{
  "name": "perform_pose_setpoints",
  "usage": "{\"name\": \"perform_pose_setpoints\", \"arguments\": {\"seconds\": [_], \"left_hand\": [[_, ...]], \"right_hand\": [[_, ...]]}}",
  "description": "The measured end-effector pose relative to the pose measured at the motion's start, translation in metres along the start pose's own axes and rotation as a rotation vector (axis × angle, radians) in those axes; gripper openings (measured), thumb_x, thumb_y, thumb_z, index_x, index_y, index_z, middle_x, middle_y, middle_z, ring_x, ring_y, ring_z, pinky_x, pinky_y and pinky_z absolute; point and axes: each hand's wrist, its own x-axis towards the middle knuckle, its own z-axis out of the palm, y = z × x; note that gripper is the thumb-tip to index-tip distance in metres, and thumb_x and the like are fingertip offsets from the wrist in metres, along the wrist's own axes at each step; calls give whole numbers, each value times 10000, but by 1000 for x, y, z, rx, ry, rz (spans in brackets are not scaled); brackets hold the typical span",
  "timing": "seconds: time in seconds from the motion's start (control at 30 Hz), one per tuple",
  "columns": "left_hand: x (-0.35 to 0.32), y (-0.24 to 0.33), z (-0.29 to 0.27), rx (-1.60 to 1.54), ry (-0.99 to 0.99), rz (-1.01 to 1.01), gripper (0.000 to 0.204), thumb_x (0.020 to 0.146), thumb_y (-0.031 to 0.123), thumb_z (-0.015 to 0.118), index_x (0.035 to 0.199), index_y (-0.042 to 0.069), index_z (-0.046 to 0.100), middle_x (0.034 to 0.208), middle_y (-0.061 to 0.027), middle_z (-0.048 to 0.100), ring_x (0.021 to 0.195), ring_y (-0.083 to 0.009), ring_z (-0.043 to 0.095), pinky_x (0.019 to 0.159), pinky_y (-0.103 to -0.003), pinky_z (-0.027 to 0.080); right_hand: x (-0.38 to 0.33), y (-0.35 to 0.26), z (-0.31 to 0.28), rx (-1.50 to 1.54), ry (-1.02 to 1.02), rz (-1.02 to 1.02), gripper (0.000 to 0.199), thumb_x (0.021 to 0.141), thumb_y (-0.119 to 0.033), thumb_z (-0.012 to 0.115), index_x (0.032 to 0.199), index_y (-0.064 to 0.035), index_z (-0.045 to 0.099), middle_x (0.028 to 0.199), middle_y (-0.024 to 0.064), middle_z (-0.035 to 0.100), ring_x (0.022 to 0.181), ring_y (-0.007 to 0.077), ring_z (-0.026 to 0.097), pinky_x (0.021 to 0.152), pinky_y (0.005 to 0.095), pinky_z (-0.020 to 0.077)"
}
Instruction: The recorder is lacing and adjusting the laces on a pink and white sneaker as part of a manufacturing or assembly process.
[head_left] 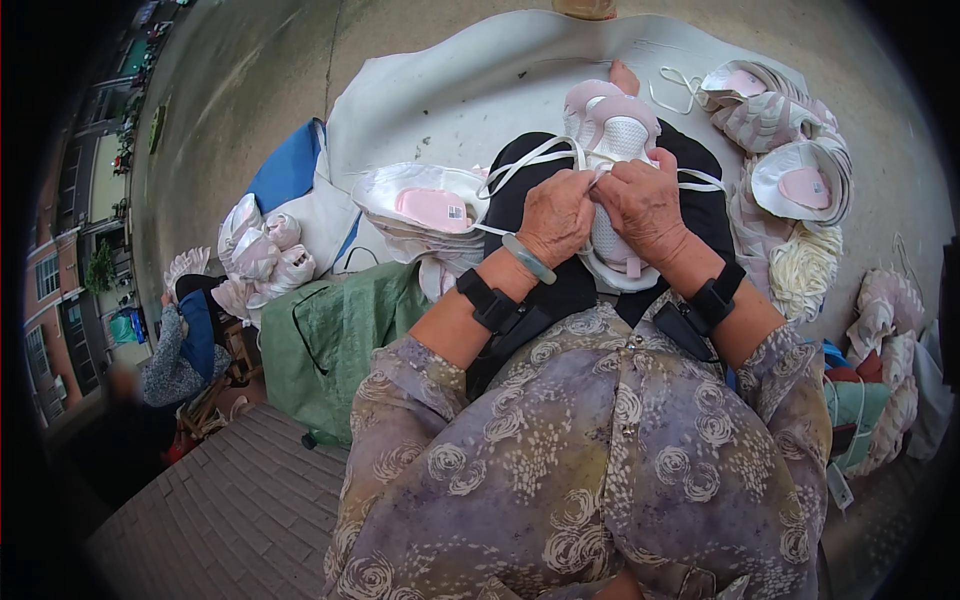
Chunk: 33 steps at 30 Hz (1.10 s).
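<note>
While the two hands meet above the lap, a pink-and-white shoe upper (617, 140) lies across the black cloth (705, 155) there, its heel end toward the body. The left hand (555, 215) pinches a white lace (535, 158) between closed fingers; the right hand (643, 208) bends over the upper just beside it, fingertips hidden, so what it grips cannot be told. Beyond the knees a white sheet (430, 105) lies mostly bare out to its curved far edge, with concrete floor (260, 75) past that. Room is tighter at the left, where a stack of uppers (425, 205) sits near the left wrist and a green sack (345, 325) borders the left forearm. Counted: one upper under the hands, one stack at left, two nested groups (805, 185) at right, one bundle of cream laces (803, 265), and two black wrist straps (487, 300), one per arm
</note>
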Motion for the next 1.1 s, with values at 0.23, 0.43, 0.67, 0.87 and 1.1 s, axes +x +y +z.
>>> {"name": "perform_pose_setpoints", "arguments": {"seconds": [0.23,0.43,0.67,0.87,1.1], "left_hand": [[-9,7,7,223,47,-6,258,724,79,524,976,30,543,759,-153,529,721,-322,554,633,-404,460],[-10,14,8,310,68,-4,257,722,82,524,974,30,541,794,-141,527,708,-310,554,630,-389,465],[1,17,-2,262,128,-4,238,728,147,577,939,39,553,804,-126,524,754,-301,544,646,-390,452],[23,-16,-14,252,135,125,318,625,83,534,942,55,549,991,-126,572,872,-337,520,793,-434,393],[26,-21,-10,184,60,-65,236,696,81,509,929,64,541,794,-124,598,787,-315,563,730,-412,428]], "right_hand": [[-32,-1,-49,20,-21,-49,92,709,-108,625,669,-96,542,617,28,463,639,199,518,732,385,342],[-220,106,-115,-45,139,646,120,801,-107,602,705,-46,564,611,85,527,552,237,500,532,336,374],[-301,133,-96,-105,-39,857,134,787,-147,625,725,-39,577,611,95,544,552,264,524,543,347,404],[-184,93,-88,-123,-261,592,209,734,-145,642,924,-73,593,849,94,584,785,275,551,768,383,393],[-86,52,-81,133,-6,114,297,695,-80,642,981,-50,571,960,117,556,877,293,520,822,385,382]]}}
